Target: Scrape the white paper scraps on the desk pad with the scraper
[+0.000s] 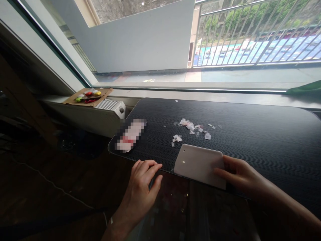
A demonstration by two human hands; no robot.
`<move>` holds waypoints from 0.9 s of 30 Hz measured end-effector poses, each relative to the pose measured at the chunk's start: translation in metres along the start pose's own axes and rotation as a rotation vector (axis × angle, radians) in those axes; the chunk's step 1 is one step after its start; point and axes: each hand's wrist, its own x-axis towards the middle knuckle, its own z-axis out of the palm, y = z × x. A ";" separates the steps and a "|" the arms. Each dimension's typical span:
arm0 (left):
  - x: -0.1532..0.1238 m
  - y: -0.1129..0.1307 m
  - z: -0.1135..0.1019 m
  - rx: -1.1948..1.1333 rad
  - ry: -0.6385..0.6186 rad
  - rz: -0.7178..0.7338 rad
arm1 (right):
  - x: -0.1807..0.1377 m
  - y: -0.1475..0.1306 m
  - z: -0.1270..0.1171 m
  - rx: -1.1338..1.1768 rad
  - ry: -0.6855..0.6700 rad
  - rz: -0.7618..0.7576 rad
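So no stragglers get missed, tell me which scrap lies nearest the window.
The lone white scrap near the far edge of the black table; the other scraps lie farther from that edge.

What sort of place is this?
An indoor room, though I can't tell whether home, school or workshop: dark table, window frame right behind it, metal railing outside.

Scraps [190, 125] on the table [263, 134], panel [198, 164] before them (at the near edge), window frame [175, 85] behind
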 end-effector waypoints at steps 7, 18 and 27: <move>0.000 0.001 0.002 -0.005 -0.012 0.003 | -0.016 0.012 -0.007 -0.147 0.245 -0.053; 0.000 0.002 0.003 0.004 -0.016 0.008 | -0.013 0.008 -0.001 -0.009 0.146 0.008; 0.005 0.010 0.006 -0.021 -0.030 0.017 | -0.019 0.010 -0.005 0.038 0.084 0.042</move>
